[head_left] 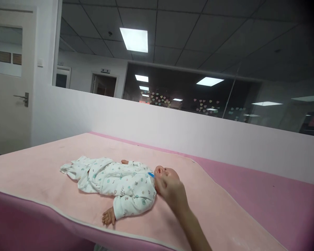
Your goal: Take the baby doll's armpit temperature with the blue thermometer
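A baby doll (128, 177) in white patterned clothes lies face up on the pink mat. Its head (172, 171) points right and its mouth is open. My right hand (172, 191) reaches in from the lower right, fingers closed beside the doll's chin and cheek. From the fingers a small, narrow blue stick (151, 174) sticks out over the doll's collar. The rest of it is hidden, and its kind cannot be told. One doll hand (109, 217) rests near the mat's front edge. My left hand is out of view.
The pale pink mat (49, 170) covers a darker pink padded surface (267, 195). Behind stands a low white wall (172, 125) with a large window above it. A door (13, 90) is at the far left.
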`<state>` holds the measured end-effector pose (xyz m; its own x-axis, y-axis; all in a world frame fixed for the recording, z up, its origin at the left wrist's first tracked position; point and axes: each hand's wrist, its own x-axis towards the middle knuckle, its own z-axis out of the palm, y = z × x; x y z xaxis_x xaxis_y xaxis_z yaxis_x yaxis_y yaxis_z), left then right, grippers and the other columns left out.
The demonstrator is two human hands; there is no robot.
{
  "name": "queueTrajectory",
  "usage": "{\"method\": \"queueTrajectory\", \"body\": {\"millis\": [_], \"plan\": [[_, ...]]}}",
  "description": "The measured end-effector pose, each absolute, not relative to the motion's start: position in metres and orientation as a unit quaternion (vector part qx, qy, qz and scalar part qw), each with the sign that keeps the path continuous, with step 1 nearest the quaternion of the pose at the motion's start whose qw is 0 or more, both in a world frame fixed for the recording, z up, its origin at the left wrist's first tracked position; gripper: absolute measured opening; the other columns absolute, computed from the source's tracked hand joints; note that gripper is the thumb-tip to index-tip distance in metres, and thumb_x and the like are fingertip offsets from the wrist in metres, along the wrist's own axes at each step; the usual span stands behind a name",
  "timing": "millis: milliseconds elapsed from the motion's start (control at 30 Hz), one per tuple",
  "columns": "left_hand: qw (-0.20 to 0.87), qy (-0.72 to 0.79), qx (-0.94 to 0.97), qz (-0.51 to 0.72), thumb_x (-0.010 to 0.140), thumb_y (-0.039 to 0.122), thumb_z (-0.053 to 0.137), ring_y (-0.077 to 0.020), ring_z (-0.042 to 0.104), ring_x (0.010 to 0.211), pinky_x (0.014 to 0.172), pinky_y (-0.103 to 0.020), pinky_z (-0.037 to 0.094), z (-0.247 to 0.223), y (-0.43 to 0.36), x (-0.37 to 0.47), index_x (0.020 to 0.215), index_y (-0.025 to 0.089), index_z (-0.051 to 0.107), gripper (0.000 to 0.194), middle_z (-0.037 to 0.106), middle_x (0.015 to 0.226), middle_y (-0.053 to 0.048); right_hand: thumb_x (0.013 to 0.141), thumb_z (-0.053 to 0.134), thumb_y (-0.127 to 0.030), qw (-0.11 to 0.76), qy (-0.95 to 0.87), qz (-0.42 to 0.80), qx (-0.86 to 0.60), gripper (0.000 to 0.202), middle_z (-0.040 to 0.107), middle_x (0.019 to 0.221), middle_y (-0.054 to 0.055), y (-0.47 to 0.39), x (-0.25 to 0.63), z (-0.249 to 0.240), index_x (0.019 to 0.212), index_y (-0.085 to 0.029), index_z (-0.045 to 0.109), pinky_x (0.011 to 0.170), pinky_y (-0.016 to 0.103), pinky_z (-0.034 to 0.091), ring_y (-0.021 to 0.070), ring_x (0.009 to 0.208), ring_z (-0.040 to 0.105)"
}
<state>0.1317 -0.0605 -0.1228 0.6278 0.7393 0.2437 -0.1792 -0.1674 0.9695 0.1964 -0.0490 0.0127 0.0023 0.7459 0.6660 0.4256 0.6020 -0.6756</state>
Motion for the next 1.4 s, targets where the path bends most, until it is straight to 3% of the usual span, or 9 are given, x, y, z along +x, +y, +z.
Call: {"method": "queueTrajectory", "body": {"millis": [67, 167, 233, 300, 467, 633, 733, 933, 1400], "plan": [[0.612, 0.207, 0.665, 0.374, 0.057, 0.07, 0.055, -0.0187, 0.066, 0.065, 0.043, -0.03, 0.05, -0.098, -0.02, 0.136, 0.092, 0.036, 0.065, 0.05, 0.068, 0.076, 0.001, 0.072, 0.057, -0.047, 0.539, -0.696, 0.021, -0.474, 0.045, 0.031, 0.043, -0.004, -0.066, 0.21, -0.026, 0.045, -0.02, 0.034, 0.045, 0.023, 0.019, 0.0067, 0.041, 0.024], [0.616, 0.203, 0.663, 0.374, 0.053, 0.071, 0.056, -0.0218, 0.067, 0.076, 0.045, -0.036, 0.048, -0.064, 0.033, 0.145, 0.082, 0.05, 0.062, 0.036, 0.067, 0.079, 0.011, 0.08, 0.047, -0.047, 0.415, -0.65, -0.137, -0.622, 0.034, 0.04, 0.043, -0.003, -0.082, 0.238, -0.073, 0.058, -0.021, 0.048, 0.045, 0.023, 0.021, 0.0102, 0.038, 0.036], [0.623, 0.203, 0.662, 0.364, 0.058, 0.07, 0.052, -0.0233, 0.065, 0.081, 0.058, -0.042, 0.048, -0.048, 0.059, 0.15, 0.081, 0.033, 0.066, 0.045, 0.068, 0.087, 0.005, 0.082, 0.043, -0.047, 0.334, -0.615, -0.152, -0.698, 0.027, 0.048, 0.045, -0.002, -0.084, 0.258, -0.089, 0.075, -0.023, 0.055, 0.043, 0.023, 0.022, 0.0147, 0.04, 0.047], [0.625, 0.205, 0.676, 0.331, 0.082, 0.059, 0.012, -0.0251, 0.062, 0.091, 0.063, -0.046, 0.039, -0.038, 0.071, 0.153, 0.076, 0.012, 0.066, 0.072, 0.065, 0.082, -0.001, 0.084, 0.041, -0.04, 0.265, -0.605, -0.139, -0.737, 0.022, 0.057, 0.051, 0.001, -0.08, 0.271, -0.096, 0.081, -0.023, 0.056, 0.043, 0.023, 0.025, 0.0176, 0.047, 0.056], [0.452, 0.234, 0.753, 0.417, 0.072, 0.054, 0.052, -0.0209, 0.063, 0.078, 0.065, -0.039, 0.05, -0.031, 0.037, 0.137, 0.076, 0.028, 0.064, 0.03, 0.069, 0.079, -0.003, 0.083, 0.041, -0.032, 0.186, -0.61, -0.155, -0.755, 0.027, 0.064, 0.067, 0.007, -0.071, 0.275, -0.095, 0.067, -0.021, 0.059, 0.049, 0.025, 0.032, 0.0211, 0.066, 0.061], [0.225, 0.295, 0.739, 0.562, 0.084, 0.041, 0.042, -0.0242, 0.051, 0.104, 0.096, -0.042, 0.034, -0.024, 0.003, 0.073, 0.093, 0.021, 0.064, 0.031, 0.063, 0.103, -0.009, 0.082, 0.046, -0.031, 0.339, -0.608, -0.168, -0.698, 0.022, 0.064, 0.073, 0.008, -0.067, 0.244, -0.057, 0.074, -0.019, 0.063, 0.064, 0.031, 0.038, 0.0228, 0.072, 0.058], [0.122, 0.403, 0.704, 0.572, 0.086, 0.04, 0.039, -0.0248, 0.052, 0.094, 0.09, -0.039, 0.036, -0.028, 0.021, 0.043, 0.082, 0.017, 0.064, 0.035, 0.064, 0.09, -0.008, 0.084, 0.043, -0.036, 0.499, -0.639, -0.08, -0.58, 0.026, 0.065, 0.075, 0.007, -0.052, 0.208, -0.023, 0.075, -0.02, 0.062, 0.062, 0.029, 0.038, 0.0193, 0.068, 0.056], [0.143, 0.39, 0.785, 0.459, 0.082, 0.038, 0.046, -0.021, 0.053, 0.086, 0.08, -0.031, 0.039, -0.049, 0.052, 0.03, 0.079, 0.019, 0.066, 0.028, 0.065, 0.082, -0.004, 0.084, 0.039, -0.024, 0.566, -0.688, -0.023, -0.453, 0.021, 0.063, 0.083, 0.005, 0.007, 0.15, -0.02, 0.083, -0.018, 0.059, 0.075, 0.031, 0.04, 0.0175, 0.079, 0.055], [0.238, 0.313, 0.783, 0.483, 0.078, 0.027, 0.05, -0.0183, 0.055, 0.088, 0.083, -0.028, 0.041, -0.052, 0.051, 0.021, 0.09, 0.018, 0.063, 0.02, 0.064, 0.09, -0.002, 0.074, 0.035, -0.006, 0.579, -0.688, -0.011, -0.439, 0.023, 0.055, 0.085, 0.005, 0.028, 0.14, -0.069, 0.086, -0.017, 0.052, 0.076, 0.031, 0.042, 0.0175, 0.082, 0.05]]}}
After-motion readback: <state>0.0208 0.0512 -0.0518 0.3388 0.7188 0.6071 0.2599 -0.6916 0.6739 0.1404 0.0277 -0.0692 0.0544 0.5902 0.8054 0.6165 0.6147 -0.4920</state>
